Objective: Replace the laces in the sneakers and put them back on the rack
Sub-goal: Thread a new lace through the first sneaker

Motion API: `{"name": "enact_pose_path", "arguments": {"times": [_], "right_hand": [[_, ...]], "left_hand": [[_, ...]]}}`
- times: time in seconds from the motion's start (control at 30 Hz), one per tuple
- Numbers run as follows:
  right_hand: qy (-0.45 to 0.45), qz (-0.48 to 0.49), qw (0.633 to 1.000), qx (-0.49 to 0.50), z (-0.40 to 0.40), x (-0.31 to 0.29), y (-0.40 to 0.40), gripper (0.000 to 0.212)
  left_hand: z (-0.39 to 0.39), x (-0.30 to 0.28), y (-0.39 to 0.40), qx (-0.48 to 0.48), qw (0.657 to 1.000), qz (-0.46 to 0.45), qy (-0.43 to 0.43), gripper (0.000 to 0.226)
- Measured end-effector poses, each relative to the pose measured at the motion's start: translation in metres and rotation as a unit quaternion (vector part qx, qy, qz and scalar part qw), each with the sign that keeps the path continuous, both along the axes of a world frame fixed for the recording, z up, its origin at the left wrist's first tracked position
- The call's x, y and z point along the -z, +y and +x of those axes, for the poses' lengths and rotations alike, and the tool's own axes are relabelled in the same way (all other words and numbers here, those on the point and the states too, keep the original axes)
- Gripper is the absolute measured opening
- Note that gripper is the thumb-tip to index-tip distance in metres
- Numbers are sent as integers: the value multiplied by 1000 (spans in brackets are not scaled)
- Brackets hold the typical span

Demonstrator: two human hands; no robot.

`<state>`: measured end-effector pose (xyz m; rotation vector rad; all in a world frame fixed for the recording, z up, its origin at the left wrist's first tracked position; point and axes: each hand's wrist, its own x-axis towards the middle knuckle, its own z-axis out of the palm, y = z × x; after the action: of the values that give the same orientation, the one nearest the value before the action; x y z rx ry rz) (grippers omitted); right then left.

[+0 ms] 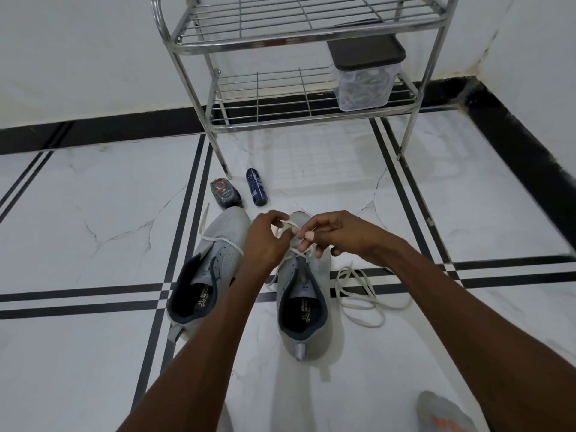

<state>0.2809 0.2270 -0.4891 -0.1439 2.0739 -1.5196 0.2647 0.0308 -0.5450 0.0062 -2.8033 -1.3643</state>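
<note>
Head view: looking down at two grey sneakers on the tiled floor (93,213), toes toward the rack (311,120).
Left hand (265,241): fingers curled, pinching the white lace (288,224) above the right sneaker (304,294), likely to keep it taut.
Right hand (330,233): fingertips pinch the same lace near the eyelets, seemingly to thread it through.
Left sneaker (208,269): beside the other, a lace draped loosely across it, not threaded fully.
Loose lace (361,297): coiled on the floor just right of the right sneaker, apart from both hands; whether old or new I cannot tell.
Rack: both shelves free of shoes; a lidded clear box (364,73) sits on the lower one.
Floor extras: a can (257,187) and small bottle (224,191) lie near the rack's leg.
Progress: lacing underway, racking not yet done.
</note>
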Motion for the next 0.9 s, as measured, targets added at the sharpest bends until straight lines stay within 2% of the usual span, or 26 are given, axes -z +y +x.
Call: {"name": "enact_pose_path", "arguments": {"times": [0.1, 0.2, 0.3, 0.43, 0.53, 0.63, 0.8, 0.9], "right_hand": [[-13, 28, 999, 28, -1, 9, -1, 21], [7, 59, 998, 35, -3, 16, -3, 19], [67, 102, 992, 45, -4, 22, -11, 13], [104, 177, 978, 21, 2, 29, -24, 13], [121, 238, 964, 1, 4, 35, -29, 15], [122, 267, 956, -7, 3, 39, -33, 19], [129, 322, 937, -50, -7, 43, -46, 17], [130, 365, 919, -70, -11, 48, -54, 17]], "left_hand": [[15, -2, -11, -18, 1000, 15, 9, 25], [30, -4, -23, 64, 992, 39, -101, 24], [40, -3, -29, 150, 969, -9, -198, 29], [45, -3, -26, 158, 972, -46, -170, 37], [47, -4, -22, 115, 982, -22, -147, 22], [46, -1, -21, 74, 988, 21, -133, 22], [52, 4, -25, 39, 977, 126, -169, 25], [56, 3, -21, 19, 972, 153, -177, 26]]}}
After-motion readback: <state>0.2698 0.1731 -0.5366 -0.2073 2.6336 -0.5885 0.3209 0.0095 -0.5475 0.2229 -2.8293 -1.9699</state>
